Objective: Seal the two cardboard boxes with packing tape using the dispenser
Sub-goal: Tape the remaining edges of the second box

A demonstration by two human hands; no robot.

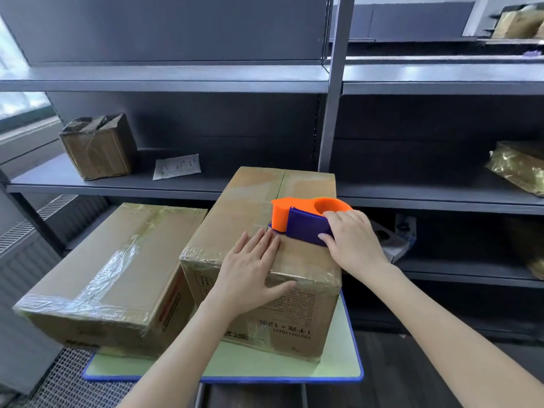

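Two cardboard boxes stand side by side on a small table. The right box (247,207) is taller, with its flap seam running away from me and clear tape over its near edge. My left hand (250,266) presses flat on its top near the front edge, thumb over the front face. My right hand (350,240) grips the orange and purple tape dispenser (303,220), which rests on the box top over the seam. The left box (117,260) is lower and carries shiny clear tape across its top and corner.
The pale green table with a blue rim (350,348) bears both boxes. Grey metal shelving (176,81) stands behind, holding a small worn box (98,145), a paper packet (176,166) and gold wrapped parcels (521,169). A wire mesh grating (67,384) lies lower left.
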